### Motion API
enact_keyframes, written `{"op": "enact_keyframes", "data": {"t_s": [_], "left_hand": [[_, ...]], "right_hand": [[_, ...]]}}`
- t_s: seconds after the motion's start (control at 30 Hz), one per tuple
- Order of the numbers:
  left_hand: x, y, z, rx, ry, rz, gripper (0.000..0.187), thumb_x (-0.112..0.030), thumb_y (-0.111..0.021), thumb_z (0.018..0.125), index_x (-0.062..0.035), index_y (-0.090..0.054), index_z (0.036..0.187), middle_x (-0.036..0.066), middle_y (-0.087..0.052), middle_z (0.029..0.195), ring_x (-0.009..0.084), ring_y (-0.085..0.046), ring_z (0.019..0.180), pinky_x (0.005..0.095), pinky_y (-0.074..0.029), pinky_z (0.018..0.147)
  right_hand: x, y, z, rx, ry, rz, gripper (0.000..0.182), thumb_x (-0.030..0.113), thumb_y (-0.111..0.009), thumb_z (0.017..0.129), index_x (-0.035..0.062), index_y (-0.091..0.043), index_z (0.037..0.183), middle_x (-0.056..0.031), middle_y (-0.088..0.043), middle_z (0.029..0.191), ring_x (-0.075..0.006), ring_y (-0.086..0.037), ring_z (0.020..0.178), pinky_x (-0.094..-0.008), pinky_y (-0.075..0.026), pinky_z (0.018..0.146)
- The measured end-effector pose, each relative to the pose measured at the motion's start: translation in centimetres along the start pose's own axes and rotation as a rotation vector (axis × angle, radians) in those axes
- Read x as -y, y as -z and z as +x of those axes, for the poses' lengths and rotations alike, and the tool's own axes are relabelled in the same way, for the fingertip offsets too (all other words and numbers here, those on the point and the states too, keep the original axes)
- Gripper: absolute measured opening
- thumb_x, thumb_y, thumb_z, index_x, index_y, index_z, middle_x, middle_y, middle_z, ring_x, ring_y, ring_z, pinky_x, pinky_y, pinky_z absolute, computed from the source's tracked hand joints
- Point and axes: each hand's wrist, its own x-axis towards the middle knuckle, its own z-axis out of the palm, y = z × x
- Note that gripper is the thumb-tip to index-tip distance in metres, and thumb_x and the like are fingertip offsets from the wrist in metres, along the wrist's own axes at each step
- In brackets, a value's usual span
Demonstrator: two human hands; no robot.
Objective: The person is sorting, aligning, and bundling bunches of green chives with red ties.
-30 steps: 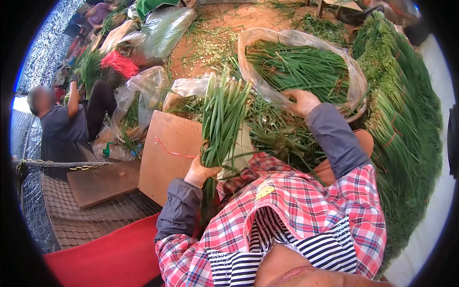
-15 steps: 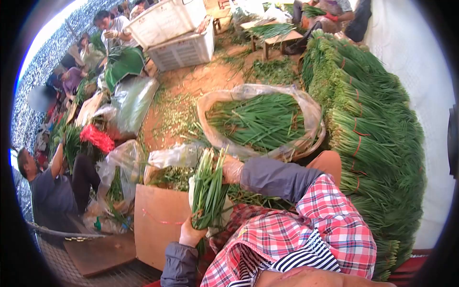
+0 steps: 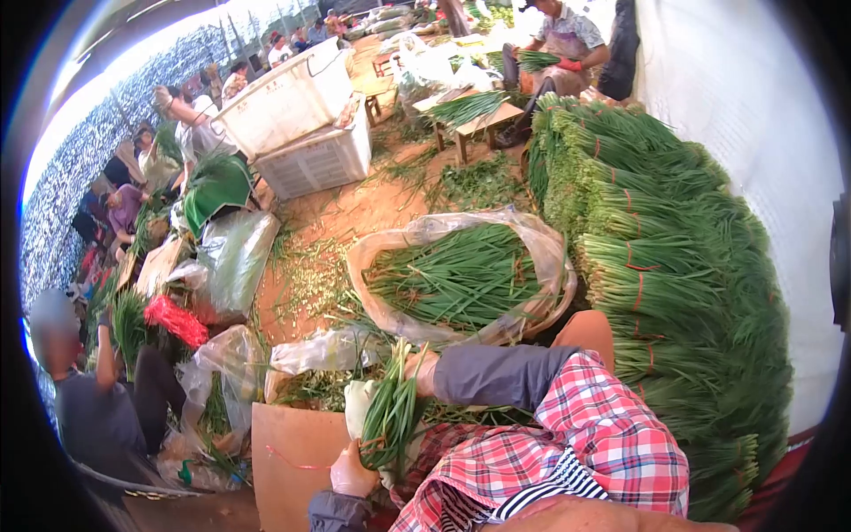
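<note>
My left hand (image 3: 352,475) grips the lower end of a bunch of green chives (image 3: 391,412), held upright over a brown board (image 3: 288,461). My right hand (image 3: 425,371) rests against the upper part of the same bunch, fingers partly hidden behind the stalks. A thin red tie (image 3: 288,462) lies on the board just left of my left hand. Beyond the bunch, a basket lined with clear plastic (image 3: 381,253) holds loose chives.
A tall stack of tied chive bundles (image 3: 674,293) runs along my right by a white wall. A seated person (image 3: 89,408) works at the left beside plastic bags (image 3: 235,266) and a red tie bundle (image 3: 175,320). White crates (image 3: 301,124) and more workers are further back.
The view has tilted up, showing more of the room. My right hand came back from the basket to the bunch; the bunch sits lower in the view.
</note>
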Motion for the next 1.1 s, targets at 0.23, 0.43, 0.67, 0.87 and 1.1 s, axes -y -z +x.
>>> {"op": "enact_keyframes", "data": {"t_s": [0.23,0.43,0.67,0.87,1.1], "left_hand": [[-1.3,0.5,-1.3,-0.051,-0.029,0.187,0.053,-0.022,-0.072,0.056,-0.0074,-0.054,0.104,0.019,-0.054,0.089,0.0364,-0.057,0.079,0.0425,-0.047,0.067],[-1.1,-1.0,-1.2,0.025,0.058,0.025,0.060,-0.027,-0.073,0.057,-0.0062,-0.049,0.109,0.020,-0.061,0.086,0.0367,-0.060,0.081,0.0424,-0.048,0.070],[1.7,-3.8,-0.5,0.007,-0.004,-0.131,0.076,-0.021,-0.073,0.055,-0.0027,-0.040,0.120,0.021,-0.061,0.091,0.0347,-0.060,0.085,0.0392,-0.048,0.075],[3.5,-4.6,-1.3,0.020,0.042,-0.693,0.063,-0.003,-0.073,0.057,-0.0003,-0.045,0.114,0.015,-0.061,0.095,0.0264,-0.062,0.081,0.0352,-0.050,0.073],[-6.1,2.4,-1.8,0.016,0.389,-1.333,0.043,0.015,-0.061,0.060,0.0015,-0.053,0.100,0.012,-0.059,0.081,0.0266,-0.060,0.064,0.0383,-0.051,0.053]], "right_hand": [[-0.6,-0.7,-0.9,0.037,-0.009,-0.010,0.027,0.030,-0.059,0.079,0.0078,-0.064,0.094,-0.0109,-0.062,0.085,-0.0252,-0.060,0.085,-0.0379,-0.047,0.074],[1.7,-0.9,-3.0,0.004,-0.098,-0.057,0.028,0.028,-0.056,0.078,0.0079,-0.062,0.097,-0.0109,-0.064,0.089,-0.0257,-0.060,0.086,-0.0349,-0.046,0.074],[-0.3,-2.3,0.4,-0.350,-0.619,0.578,0.033,0.030,-0.058,0.074,0.0105,-0.062,0.100,-0.0112,-0.064,0.087,-0.0262,-0.062,0.075,-0.0358,-0.048,0.065],[-7.6,4.1,-1.8,-0.364,-0.541,-0.503,0.022,0.013,-0.046,0.082,0.0051,-0.062,0.094,-0.0124,-0.064,0.092,-0.0277,-0.062,0.083,-0.0367,-0.049,0.073],[-12.7,0.6,-3.6,-0.061,-0.054,-0.192,0.080,0.030,-0.068,0.075,0.0123,-0.021,0.138,-0.0134,-0.025,0.141,-0.0257,-0.033,0.126,-0.0348,-0.035,0.097]]}}
